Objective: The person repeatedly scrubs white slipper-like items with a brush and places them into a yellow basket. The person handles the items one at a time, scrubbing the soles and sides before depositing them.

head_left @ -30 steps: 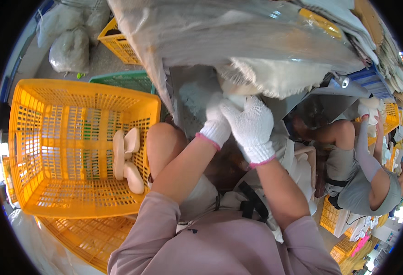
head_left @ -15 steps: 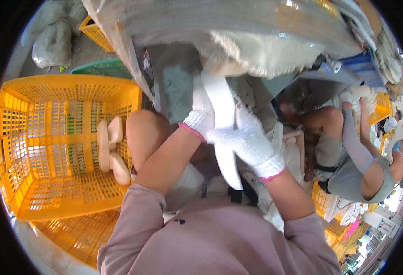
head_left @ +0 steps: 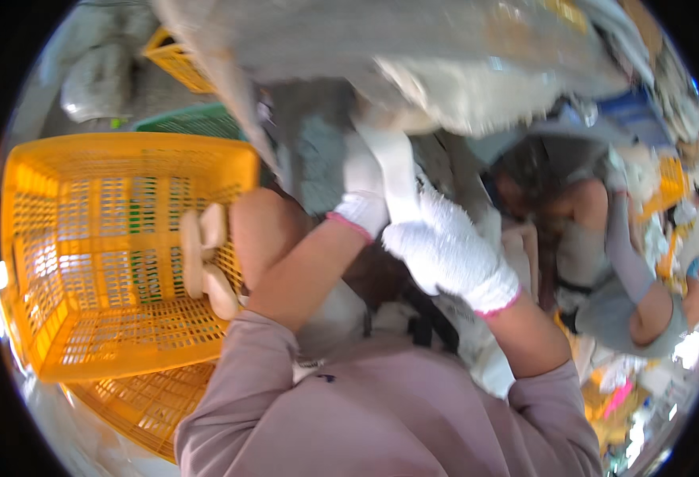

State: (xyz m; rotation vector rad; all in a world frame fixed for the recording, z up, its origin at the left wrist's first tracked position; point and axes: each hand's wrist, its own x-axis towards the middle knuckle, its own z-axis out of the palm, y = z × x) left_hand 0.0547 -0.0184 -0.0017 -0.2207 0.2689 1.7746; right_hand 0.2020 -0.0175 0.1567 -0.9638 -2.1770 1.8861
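Note:
A long, curved white strip, shaped like a shoe sole seen edge-on (head_left: pixel 399 171), runs between my two gloved hands. My left hand (head_left: pixel 363 181), in a white knit glove with a red cuff edge, is closed along the strip's left side; its fingertips are partly hidden. My right hand (head_left: pixel 449 250), gloved the same way, wraps the near part of the strip and covers its near end. The strip's far end meets a pale rounded surface (head_left: pixel 401 119) under a frayed white cloth (head_left: pixel 445 95). Blur softens the detail there.
At my left a yellow plastic crate (head_left: pixel 23 262) holds several beige sole-shaped pieces (head_left: pixel 193 254), with another yellow crate (head_left: pixel 139 405) beneath. Plastic sheeting (head_left: pixel 302 40) hangs over the work spot. A person in grey (head_left: pixel 628 302) sits at the right.
The strip's near end, which stuck out below my right hand, no longer shows. My right hand has turned and shifted slightly right in the picture. The whole view has also shifted a little.

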